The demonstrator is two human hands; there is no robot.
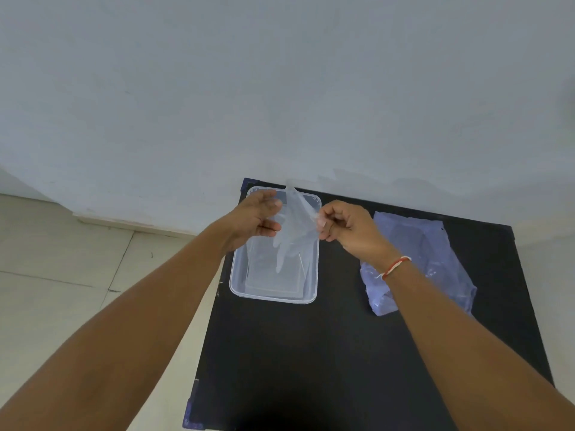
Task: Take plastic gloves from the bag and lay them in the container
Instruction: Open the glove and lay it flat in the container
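Observation:
A thin, see-through plastic glove (294,231) hangs over the clear rectangular container (273,295) at the table's far left. My right hand (348,228) pinches the glove's right edge between thumb and fingers. At the glove's left edge is my left hand (255,220), fingers touching the film; whether it grips is unclear. The glove's fingers point down into the container. The pale blue plastic bag (435,253) lies flat on the table to the right, partly behind my right forearm.
A black table (311,353) carries both objects, and its far edge stands against a pale wall. Light floor tiles (62,275) lie to the left. A red and white thread band (395,265) circles my right wrist.

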